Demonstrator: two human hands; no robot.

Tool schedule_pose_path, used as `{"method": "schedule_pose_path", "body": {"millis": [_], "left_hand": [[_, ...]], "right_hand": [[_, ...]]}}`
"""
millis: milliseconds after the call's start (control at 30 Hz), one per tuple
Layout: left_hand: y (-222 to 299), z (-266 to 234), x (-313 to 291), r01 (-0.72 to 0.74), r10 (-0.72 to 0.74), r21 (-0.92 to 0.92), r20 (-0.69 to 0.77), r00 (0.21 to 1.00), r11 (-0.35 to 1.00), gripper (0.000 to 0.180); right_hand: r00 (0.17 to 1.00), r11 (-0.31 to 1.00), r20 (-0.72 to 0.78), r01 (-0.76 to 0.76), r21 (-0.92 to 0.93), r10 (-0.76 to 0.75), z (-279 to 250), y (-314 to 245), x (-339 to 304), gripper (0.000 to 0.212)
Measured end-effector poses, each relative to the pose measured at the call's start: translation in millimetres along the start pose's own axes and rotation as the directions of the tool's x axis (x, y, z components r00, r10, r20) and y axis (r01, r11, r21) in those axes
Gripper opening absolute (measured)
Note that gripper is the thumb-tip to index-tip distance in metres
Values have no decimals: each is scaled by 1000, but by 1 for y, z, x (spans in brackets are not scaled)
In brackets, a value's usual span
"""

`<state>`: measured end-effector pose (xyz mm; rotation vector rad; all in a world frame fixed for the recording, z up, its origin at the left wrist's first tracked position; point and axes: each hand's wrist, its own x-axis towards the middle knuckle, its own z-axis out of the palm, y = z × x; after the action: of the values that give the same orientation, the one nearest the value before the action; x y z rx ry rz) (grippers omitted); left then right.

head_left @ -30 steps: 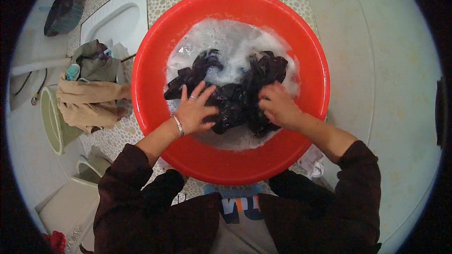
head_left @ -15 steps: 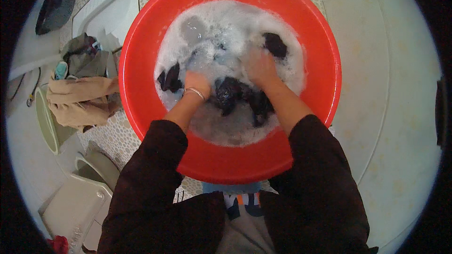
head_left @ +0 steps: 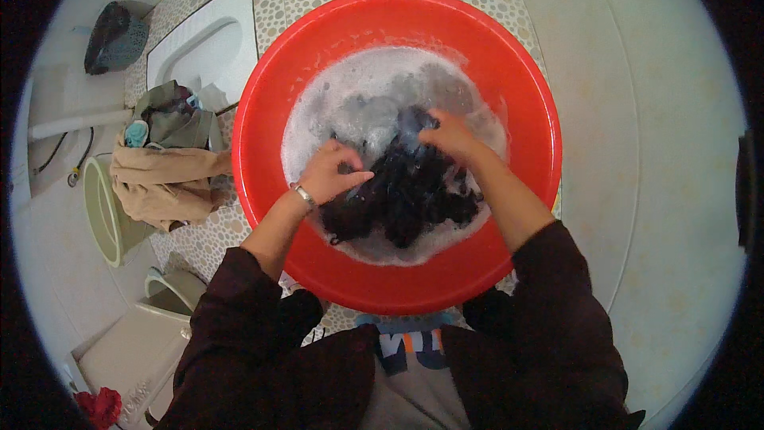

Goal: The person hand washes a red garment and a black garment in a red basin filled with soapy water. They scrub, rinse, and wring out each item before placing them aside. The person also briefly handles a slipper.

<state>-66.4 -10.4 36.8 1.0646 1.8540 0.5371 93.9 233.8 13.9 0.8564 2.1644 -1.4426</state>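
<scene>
A big round red basin (head_left: 529, 135) holds foamy grey water with dark wet cloth (head_left: 406, 207) bunched in the middle; which garment it is cannot be made out. Over the left side of the bunch is my left hand (head_left: 330, 173), a bracelet at its wrist, thumb and fingers apart. My right hand (head_left: 452, 139) is at the far right part of the cloth, fingers curled round a dark, wet fold of it. The lower part of the cloth lies in the suds.
Left of the basin, tan clothing (head_left: 163, 179) and a grey-green garment (head_left: 171, 115) lie heaped by a pale green bucket (head_left: 103, 211). Beyond them is a white squat toilet (head_left: 203, 56). A dark basket (head_left: 118, 44) is at far left, and a pale wall (head_left: 660, 151) rises on the right.
Both hands have come up out of the foam. The dark cloth is gathered into one bunch nearer me, where separate pieces showed before. The basin sits lower in view.
</scene>
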Motion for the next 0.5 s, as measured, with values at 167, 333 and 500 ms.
{"method": "schedule_pose_path", "body": {"millis": [167, 333, 500], "left_hand": [[-58, 48, 14, 110, -26, 387, -216, 976, 915, 96], [28, 67, -8, 293, -335, 440, 19, 942, 849, 75], [-28, 136, 6, 673, -676, 116, -10, 737, 731, 43]], "right_hand": [[869, 809, 331, 474, -348, -367, 24, -56, -85, 44], [866, 625, 167, 462, -629, -471, 80, -5, -122, 39], [842, 592, 79, 438, -677, -533, 126, 36, -77, 34]]}}
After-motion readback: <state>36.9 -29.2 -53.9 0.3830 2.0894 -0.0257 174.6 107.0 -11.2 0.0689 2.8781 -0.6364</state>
